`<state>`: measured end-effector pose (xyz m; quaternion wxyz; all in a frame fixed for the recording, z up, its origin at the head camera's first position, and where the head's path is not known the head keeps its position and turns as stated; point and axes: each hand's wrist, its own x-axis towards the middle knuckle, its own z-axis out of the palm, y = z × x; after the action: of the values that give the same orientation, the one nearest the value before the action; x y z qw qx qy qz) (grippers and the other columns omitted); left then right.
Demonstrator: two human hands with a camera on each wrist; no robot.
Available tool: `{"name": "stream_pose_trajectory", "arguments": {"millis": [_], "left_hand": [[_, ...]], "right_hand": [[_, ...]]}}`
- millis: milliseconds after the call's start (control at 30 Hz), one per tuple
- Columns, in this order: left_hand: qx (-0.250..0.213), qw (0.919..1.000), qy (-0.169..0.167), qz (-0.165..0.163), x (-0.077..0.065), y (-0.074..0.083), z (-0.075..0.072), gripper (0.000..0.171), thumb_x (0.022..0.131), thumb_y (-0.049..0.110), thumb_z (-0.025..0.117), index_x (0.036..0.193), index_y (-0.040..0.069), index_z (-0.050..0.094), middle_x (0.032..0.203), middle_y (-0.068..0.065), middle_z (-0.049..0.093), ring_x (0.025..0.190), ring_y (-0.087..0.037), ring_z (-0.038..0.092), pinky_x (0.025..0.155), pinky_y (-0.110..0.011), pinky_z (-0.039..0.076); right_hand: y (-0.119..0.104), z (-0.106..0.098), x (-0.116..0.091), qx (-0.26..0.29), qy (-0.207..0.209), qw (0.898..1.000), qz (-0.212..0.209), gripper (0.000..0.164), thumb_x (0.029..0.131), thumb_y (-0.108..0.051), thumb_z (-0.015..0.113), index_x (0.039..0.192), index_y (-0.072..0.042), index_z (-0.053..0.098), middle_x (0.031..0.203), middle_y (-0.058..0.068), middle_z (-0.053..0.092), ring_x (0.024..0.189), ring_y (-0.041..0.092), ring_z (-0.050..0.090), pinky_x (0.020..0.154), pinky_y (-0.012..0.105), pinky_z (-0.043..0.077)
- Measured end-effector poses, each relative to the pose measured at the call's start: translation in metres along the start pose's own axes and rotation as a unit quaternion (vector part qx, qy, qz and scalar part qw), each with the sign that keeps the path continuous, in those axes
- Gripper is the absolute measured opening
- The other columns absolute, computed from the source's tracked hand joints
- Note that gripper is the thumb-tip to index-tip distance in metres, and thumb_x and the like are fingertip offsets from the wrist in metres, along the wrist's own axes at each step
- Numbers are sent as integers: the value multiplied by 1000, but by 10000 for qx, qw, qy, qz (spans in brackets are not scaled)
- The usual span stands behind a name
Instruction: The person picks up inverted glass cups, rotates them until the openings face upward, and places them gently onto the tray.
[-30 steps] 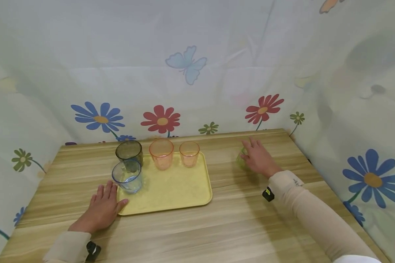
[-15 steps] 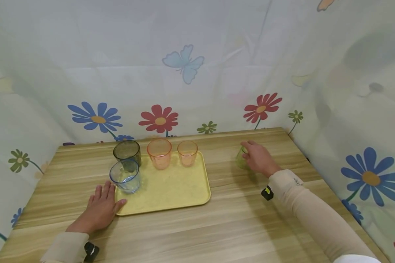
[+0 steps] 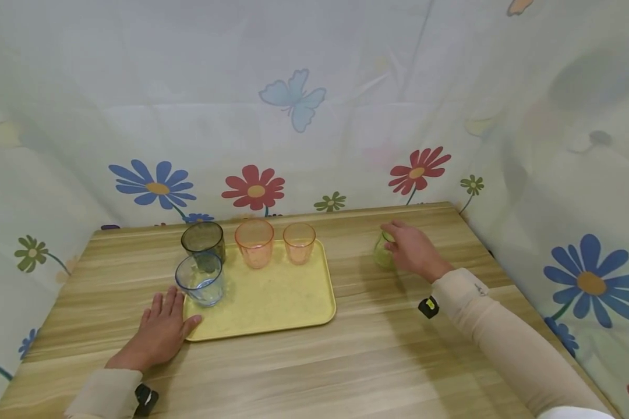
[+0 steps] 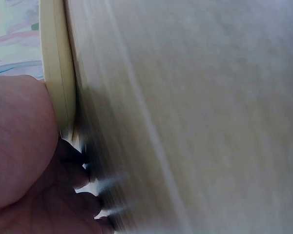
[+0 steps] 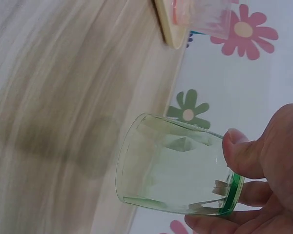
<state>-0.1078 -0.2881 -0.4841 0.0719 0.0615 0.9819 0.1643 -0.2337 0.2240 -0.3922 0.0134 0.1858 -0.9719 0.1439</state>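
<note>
My right hand [image 3: 416, 250] pinches a green clear glass [image 3: 383, 251] from above, at the right of the table. In the right wrist view the thumb and fingers grip the green glass [image 5: 176, 168] at its narrower, thick-bottomed end; the wide mouth faces the table. Whether the mouth touches the table I cannot tell. My left hand [image 3: 159, 331] lies flat on the table, its thumb over the edge of a yellow tray [image 3: 278, 302]. Near its fingers stands a blue-rimmed glass [image 3: 201, 282] on the tray, upright.
A dark grey glass [image 3: 203, 235] stands behind the blue-rimmed one, partly overlapped by it. Two orange glasses, a larger one [image 3: 255, 244] and a smaller one [image 3: 299, 244], stand upright along the tray's far edge. A flowered cloth [image 3: 356, 134] hangs behind the wooden table [image 3: 314, 372].
A second ago the right fingers were raised over the green glass; they have come down and taken hold of it. The left hand and the tray keep their places.
</note>
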Motion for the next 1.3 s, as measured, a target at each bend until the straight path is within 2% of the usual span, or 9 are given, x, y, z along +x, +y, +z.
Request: {"name": "stream_pose_trajectory", "arguments": {"millis": [100, 233, 533, 967, 1200, 1300], "left_hand": [[48, 10000, 28, 21, 1, 0, 0, 79, 112, 41, 44, 152, -23, 22, 162, -47, 12, 146, -72, 11, 114, -84, 18], [75, 10000, 53, 36, 1, 1, 0, 79, 111, 40, 45, 152, -24, 22, 161, -48, 13, 146, -72, 12, 113, -85, 19], [45, 10000, 45, 45, 0, 2, -1, 78, 112, 40, 45, 151, -24, 23, 161, -48, 13, 145, -72, 11, 113, -85, 19], [-23, 10000, -33, 13, -1, 0, -2, 80, 112, 42, 44, 151, -25, 23, 161, -49, 11, 146, -72, 10, 114, -84, 18], [-130, 9998, -130, 26, -1, 0, -5, 83, 111, 45, 44, 152, -25, 22, 162, -48, 9, 146, -72, 9, 114, -84, 16], [-129, 9998, -131, 66, 0, -1, -6, 83, 111, 45, 44, 152, -24, 23, 162, -48, 10, 146, -72, 10, 113, -84, 18]], "right_hand": [[-4, -4, -2, 65, -64, 9999, 49, 48, 102, -8, 64, 147, 3, 54, 151, 30, 54, 133, 48, 59, 113, 61, 47], [-9, -7, -4, 116, -122, 9999, 0, 48, 102, -7, 64, 148, 2, 54, 154, 30, 51, 139, 48, 55, 116, 61, 44], [-23, -13, -8, 90, -25, 9995, -297, 46, 99, -4, 67, 144, 2, 58, 145, 25, 60, 122, 42, 67, 107, 57, 54], [-49, -20, -14, 111, 70, 9979, -638, 45, 99, -3, 67, 143, 0, 60, 133, 19, 66, 112, 34, 70, 100, 50, 59], [-61, -24, -20, 186, -49, 9974, -700, 46, 99, -2, 66, 145, -1, 59, 151, 26, 56, 133, 42, 62, 109, 53, 53], [-63, -23, -23, 142, 61, 9961, -868, 46, 98, 0, 66, 144, 0, 60, 149, 26, 58, 128, 41, 66, 105, 52, 56]]}}
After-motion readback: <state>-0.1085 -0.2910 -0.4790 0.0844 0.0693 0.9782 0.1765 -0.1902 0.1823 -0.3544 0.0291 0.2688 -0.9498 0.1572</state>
